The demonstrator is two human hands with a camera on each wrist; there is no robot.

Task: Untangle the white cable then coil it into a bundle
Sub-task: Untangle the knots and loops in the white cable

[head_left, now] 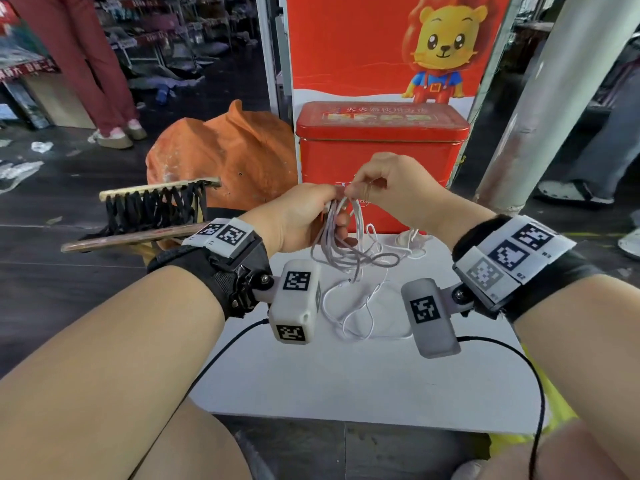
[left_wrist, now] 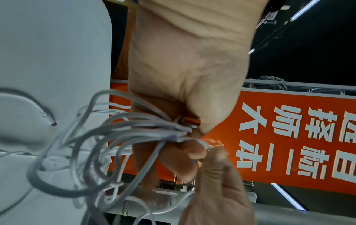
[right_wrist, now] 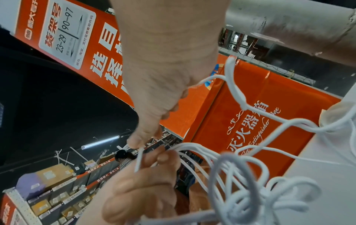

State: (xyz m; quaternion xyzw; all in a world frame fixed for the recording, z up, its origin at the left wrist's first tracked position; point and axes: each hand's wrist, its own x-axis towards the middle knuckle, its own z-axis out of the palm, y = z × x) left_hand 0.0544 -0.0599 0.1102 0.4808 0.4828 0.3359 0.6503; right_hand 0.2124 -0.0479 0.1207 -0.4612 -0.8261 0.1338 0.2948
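Observation:
A thin white cable (head_left: 349, 251) hangs in several loops above a small white table (head_left: 346, 382). My left hand (head_left: 304, 216) grips the gathered loops at their top. My right hand (head_left: 384, 185) meets it from the right and pinches a strand at the same spot. More cable trails in slack curls on the table (head_left: 360, 306), with a plug end at the back (head_left: 412, 237). In the left wrist view the loops (left_wrist: 123, 137) fan out from the left hand's closed fingers (left_wrist: 185, 153). In the right wrist view the right thumb (right_wrist: 142, 137) pinches one strand (right_wrist: 139, 158) beside the loops (right_wrist: 240, 182).
A red metal tin (head_left: 377, 157) stands just behind the table, before a red poster with a cartoon lion (head_left: 440, 46). An orange sack (head_left: 225, 157) and a wooden frame with black straps (head_left: 152, 209) lie left. A grey pillar (head_left: 550, 98) rises right. People's legs stand at back left and right.

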